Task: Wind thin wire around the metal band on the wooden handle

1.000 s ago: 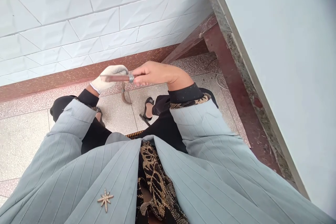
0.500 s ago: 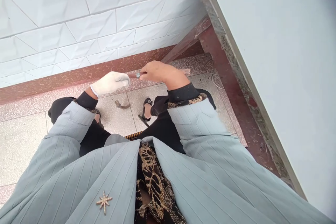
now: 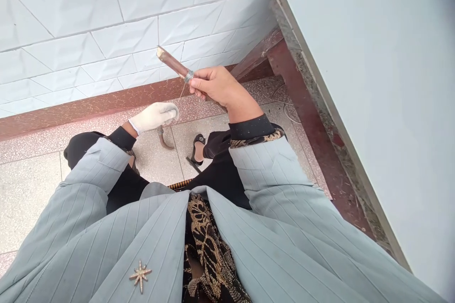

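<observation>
My right hand (image 3: 215, 86) is closed around a brown wooden stick (image 3: 173, 63), its pale cut end pointing up and left. Beside my fingers, a coil of silvery wire (image 3: 188, 76) is wound around the stick. From the coil a thin strand of wire (image 3: 183, 91) runs down to my left hand (image 3: 155, 116), which wears a white glove. The left fingers pinch together on that strand; its end is hidden in the glove. Under the left hand, a curved brown piece (image 3: 165, 139) lies on the floor, partly covered.
A white tiled wall (image 3: 81, 4) with a reddish baseboard stands in front. To my right is a pale tabletop (image 3: 384, 80) on a dark red wooden frame (image 3: 302, 90). Some thin cord (image 3: 291, 112) lies on the floor by the frame. My shod feet are below.
My right hand has risen and tilted the stick, so its cut end now points up and left. My left hand has come slightly right and down, apart from the stick, with the wire strand stretched between.
</observation>
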{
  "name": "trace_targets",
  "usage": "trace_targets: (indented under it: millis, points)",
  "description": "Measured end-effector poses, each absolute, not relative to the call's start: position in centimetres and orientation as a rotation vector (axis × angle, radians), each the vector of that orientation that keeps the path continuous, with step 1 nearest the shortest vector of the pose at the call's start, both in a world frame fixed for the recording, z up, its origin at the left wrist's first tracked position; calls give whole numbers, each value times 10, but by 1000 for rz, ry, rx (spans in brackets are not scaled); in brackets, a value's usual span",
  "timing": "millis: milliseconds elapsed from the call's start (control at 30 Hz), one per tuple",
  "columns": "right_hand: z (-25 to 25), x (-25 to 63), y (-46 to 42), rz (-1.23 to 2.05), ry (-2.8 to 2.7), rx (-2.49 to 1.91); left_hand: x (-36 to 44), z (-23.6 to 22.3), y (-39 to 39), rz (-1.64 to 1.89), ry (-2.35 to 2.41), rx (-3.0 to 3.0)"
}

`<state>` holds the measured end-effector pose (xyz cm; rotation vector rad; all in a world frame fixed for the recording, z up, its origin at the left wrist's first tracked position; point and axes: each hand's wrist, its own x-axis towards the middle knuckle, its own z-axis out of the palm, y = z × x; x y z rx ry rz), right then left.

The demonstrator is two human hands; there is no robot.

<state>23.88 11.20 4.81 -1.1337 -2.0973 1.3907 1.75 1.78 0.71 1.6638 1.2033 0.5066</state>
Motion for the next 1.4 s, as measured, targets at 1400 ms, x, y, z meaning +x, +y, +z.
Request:
trace_targets:
  millis: [1400]
  points:
    - [53,212,90,1752,-3091,-684,-18,17,29,500,1317,1863]
